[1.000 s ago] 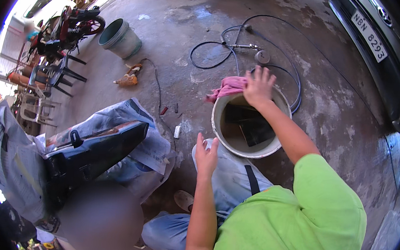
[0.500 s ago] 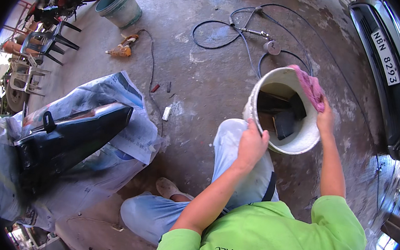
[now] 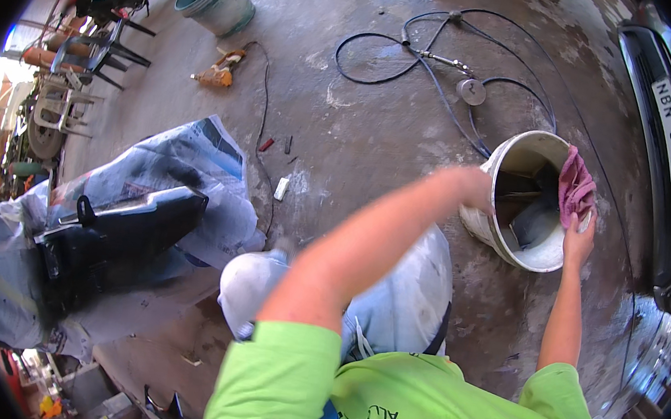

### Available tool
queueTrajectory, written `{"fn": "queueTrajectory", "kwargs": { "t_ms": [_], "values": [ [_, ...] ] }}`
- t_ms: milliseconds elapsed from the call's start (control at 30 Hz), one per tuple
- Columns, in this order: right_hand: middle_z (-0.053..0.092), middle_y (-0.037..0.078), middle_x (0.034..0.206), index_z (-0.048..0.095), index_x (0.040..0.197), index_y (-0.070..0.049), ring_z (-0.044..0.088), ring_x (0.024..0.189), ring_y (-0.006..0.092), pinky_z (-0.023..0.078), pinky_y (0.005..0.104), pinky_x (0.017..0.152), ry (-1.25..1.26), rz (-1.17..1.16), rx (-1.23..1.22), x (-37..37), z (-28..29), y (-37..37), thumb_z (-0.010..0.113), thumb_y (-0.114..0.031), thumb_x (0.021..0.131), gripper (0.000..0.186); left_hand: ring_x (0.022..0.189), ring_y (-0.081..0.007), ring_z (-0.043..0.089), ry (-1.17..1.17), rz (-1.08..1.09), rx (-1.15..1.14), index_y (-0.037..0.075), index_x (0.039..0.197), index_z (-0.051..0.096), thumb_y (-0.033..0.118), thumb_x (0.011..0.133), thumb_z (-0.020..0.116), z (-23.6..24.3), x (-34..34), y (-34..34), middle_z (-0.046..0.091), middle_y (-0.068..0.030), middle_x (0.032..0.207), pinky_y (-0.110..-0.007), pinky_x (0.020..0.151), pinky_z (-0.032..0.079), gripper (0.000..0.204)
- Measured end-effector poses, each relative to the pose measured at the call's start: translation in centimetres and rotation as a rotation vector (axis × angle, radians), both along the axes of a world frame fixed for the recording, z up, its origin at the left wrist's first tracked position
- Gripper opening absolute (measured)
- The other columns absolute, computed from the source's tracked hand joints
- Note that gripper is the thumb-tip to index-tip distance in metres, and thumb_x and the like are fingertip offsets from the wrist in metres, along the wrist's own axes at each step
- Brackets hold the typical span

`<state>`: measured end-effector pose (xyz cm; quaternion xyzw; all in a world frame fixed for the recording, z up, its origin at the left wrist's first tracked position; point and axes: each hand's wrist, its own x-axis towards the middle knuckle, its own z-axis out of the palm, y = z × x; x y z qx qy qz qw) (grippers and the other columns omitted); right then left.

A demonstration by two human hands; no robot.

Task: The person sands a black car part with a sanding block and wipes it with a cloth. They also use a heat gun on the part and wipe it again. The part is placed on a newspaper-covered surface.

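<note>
A white bucket stands on the floor in front of me to the right, its mouth tilted toward me. Dark flat pieces lie inside it. My right hand grips the bucket's right rim, just below a pink cloth draped over that rim. At the left rim is my left hand, smeared by motion, with its fingers hidden. A glossy black molded panel rests on newspaper to my left.
A dark air hose coils on the floor ahead, joined to a spray gun with a round cup. A yellow corded power tool, a green bucket and chairs are at the far left. A black car bumper borders the right.
My left forearm has swung forward across my knee, the hand staying by the bucket's left rim. The bucket and cloth sit farther right in view. My right hand keeps its grip.
</note>
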<state>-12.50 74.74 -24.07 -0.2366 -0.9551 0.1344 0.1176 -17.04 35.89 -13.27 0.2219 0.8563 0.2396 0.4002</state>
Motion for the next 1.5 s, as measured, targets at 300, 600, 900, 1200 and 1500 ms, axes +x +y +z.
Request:
{"fn": "queueTrajectory", "kwargs": {
  "t_ms": [300, 600, 900, 1200, 1500],
  "values": [
    [0.064, 0.026, 0.135, 0.052, 0.149, -0.016, 0.060, 0.121, 0.0507, 0.048, 0.0541, 0.102, -0.141, -0.168, 0.019, 1.0, -1.8, 3.7, 0.050, -0.054, 0.103, 0.060, 0.112, -0.0407, 0.067, 0.418, 0.232, -0.568, 0.005, 0.128, 0.070, 0.047, 0.092, 0.068, -0.1, -18.8, -40.3, 0.072, -0.0212, 0.120, -0.046, 0.098, 0.053, 0.055],
    [0.054, 0.037, 0.140, 0.037, 0.152, 0.002, 0.053, 0.126, 0.0540, 0.045, 0.0539, 0.105, -0.262, -0.203, 0.293, 6.6, -0.9, 6.5, 0.040, -0.046, 0.110, 0.064, 0.120, -0.0346, 0.066, 0.139, 1.096, -0.625, 0.008, 0.123, 0.072, 0.032, 0.089, 0.071, -21.4, -16.5, -59.2, 0.070, -0.0183, 0.129, -0.045, 0.103, 0.053, 0.042],
    [0.048, 0.035, 0.149, 0.029, 0.158, 0.003, 0.054, 0.131, 0.0493, 0.041, 0.0476, 0.115, -0.563, -0.155, 0.359, 0.7, 4.8, 8.7, 0.047, -0.041, 0.108, 0.068, 0.130, -0.0338, 0.057, 0.211, 1.243, -0.779, 0.009, 0.131, 0.061, 0.017, 0.094, 0.058, -29.8, -22.0, -69.5, 0.060, -0.0144, 0.137, -0.049, 0.104, 0.050, 0.038],
    [0.047, 0.033, 0.151, 0.030, 0.158, 0.001, 0.053, 0.132, 0.0471, 0.041, 0.0472, 0.114, -0.709, -0.039, 0.240, -12.4, -1.6, -11.4, 0.051, -0.038, 0.105, 0.069, 0.153, -0.0313, 0.033, 0.366, 1.221, -1.068, 0.012, 0.158, 0.038, 0.031, 0.101, 0.055, -31.8, -28.9, -80.3, 0.037, -0.0120, 0.164, -0.055, 0.119, 0.032, 0.062],
    [0.046, 0.031, 0.152, 0.031, 0.158, 0.000, 0.053, 0.134, 0.0449, 0.041, 0.0469, 0.114, -0.733, 0.132, 0.173, -19.4, -4.8, -21.0, 0.055, -0.036, 0.102, 0.071, 0.143, -0.0347, 0.046, 0.247, 0.913, -0.848, 0.014, 0.152, 0.042, 0.046, 0.098, 0.062, -31.3, -25.7, -77.4, 0.052, -0.0178, 0.151, -0.052, 0.115, 0.037, 0.067]
  ]
}}
